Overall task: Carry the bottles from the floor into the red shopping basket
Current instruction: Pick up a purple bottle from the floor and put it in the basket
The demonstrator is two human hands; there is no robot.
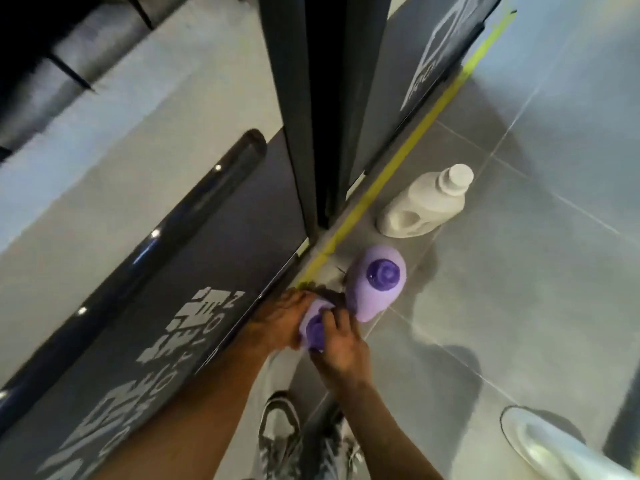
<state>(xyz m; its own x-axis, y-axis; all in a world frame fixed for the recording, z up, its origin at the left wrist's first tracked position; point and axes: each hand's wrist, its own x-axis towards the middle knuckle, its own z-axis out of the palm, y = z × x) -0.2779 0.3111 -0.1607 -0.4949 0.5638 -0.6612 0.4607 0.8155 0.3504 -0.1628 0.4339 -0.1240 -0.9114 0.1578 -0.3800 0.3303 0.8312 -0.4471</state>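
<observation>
Three bottles stand on the grey tiled floor beside a dark panel. The nearest one, a small lilac bottle (311, 323) with a purple cap, sits between my two hands. My left hand (277, 323) wraps its left side and my right hand (341, 348) grips it from the right, fingers curled over the cap. Just beyond it stands a larger lilac bottle (375, 282) with a purple cap, untouched. Farther off is a white jug-shaped bottle (422, 202) with a handle and white cap. The red shopping basket is out of view.
A dark panel with white lettering (166, 327) and a dark vertical post (311, 116) stand to the left. Yellow tape (398, 161) runs along the floor. My shoes (280, 434) are below, and a pale round object (540, 441) lies at the lower right.
</observation>
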